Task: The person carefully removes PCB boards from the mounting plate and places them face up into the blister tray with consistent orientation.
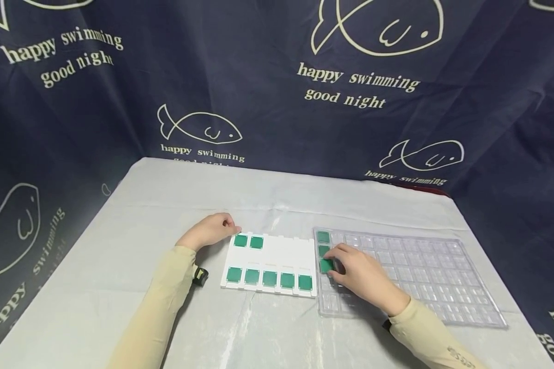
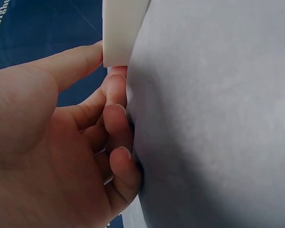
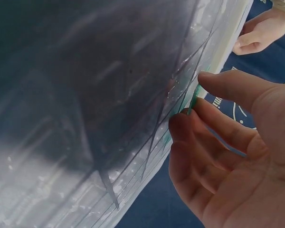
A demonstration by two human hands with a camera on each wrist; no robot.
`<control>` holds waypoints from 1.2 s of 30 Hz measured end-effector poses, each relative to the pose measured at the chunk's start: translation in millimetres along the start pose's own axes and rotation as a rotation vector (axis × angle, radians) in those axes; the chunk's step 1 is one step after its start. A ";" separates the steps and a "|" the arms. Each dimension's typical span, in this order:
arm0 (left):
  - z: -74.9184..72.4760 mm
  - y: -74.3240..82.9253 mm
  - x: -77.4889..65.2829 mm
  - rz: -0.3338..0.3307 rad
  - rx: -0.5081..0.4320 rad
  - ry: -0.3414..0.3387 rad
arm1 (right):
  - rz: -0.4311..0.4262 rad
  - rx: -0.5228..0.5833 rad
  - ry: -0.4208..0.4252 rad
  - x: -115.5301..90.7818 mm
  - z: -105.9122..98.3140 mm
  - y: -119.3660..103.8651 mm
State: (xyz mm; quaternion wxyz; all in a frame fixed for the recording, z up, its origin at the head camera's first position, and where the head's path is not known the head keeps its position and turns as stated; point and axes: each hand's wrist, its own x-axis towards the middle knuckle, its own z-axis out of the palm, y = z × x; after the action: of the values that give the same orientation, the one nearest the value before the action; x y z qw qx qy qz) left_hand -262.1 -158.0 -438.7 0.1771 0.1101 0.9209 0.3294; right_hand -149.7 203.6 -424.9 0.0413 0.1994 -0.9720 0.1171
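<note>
A white rectangular board (image 1: 283,251) lies on the table, with two green square pieces (image 1: 256,242) in its far row and several (image 1: 270,279) along its near row. At the board's far left corner my left hand (image 1: 212,229) pinches the edge; the left wrist view shows the thumb on the white edge (image 2: 118,33) and the other fingers curled by the tablecloth. To the right lies a clear compartment tray (image 1: 424,271). My right hand (image 1: 364,277) is over its left column, thumb and fingers pinching a green square piece (image 3: 194,99). Two more green pieces (image 1: 323,237) sit farther up that column.
The tray stands right beside the board's right side. A pale cloth (image 1: 189,328) covers the table, and a dark blue curtain (image 1: 277,118) with fish and lettering hangs behind it. A red item (image 1: 420,189) shows at the back right edge.
</note>
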 end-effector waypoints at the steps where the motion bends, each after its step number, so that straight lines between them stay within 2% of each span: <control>1: 0.6 -0.1 -0.1 -0.001 0.001 0.000 | -0.002 0.003 -0.003 -0.2 0.1 0.2; 9: 3.6 -1.4 -1.4 -0.005 -0.003 0.001 | -0.011 0.030 -0.037 -0.8 0.3 1.8; 18: 5.5 -3.5 -2.9 -0.002 -0.003 0.000 | 0.025 0.046 -0.096 0.3 1.1 4.2; 27: 2.5 -4.0 -1.7 0.007 0.012 0.008 | -0.013 0.049 -0.095 2.8 -1.8 5.4; 36: 2.1 -0.4 -0.9 0.010 -0.005 0.003 | 0.014 0.047 -0.109 2.7 -3.2 4.6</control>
State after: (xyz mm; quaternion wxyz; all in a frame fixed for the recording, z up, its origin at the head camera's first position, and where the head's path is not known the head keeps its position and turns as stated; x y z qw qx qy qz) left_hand -260.5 -157.4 -440.3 0.1742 0.1138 0.9197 0.3330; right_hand -153.8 207.5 -422.5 -0.0169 0.1995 -0.9712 0.1290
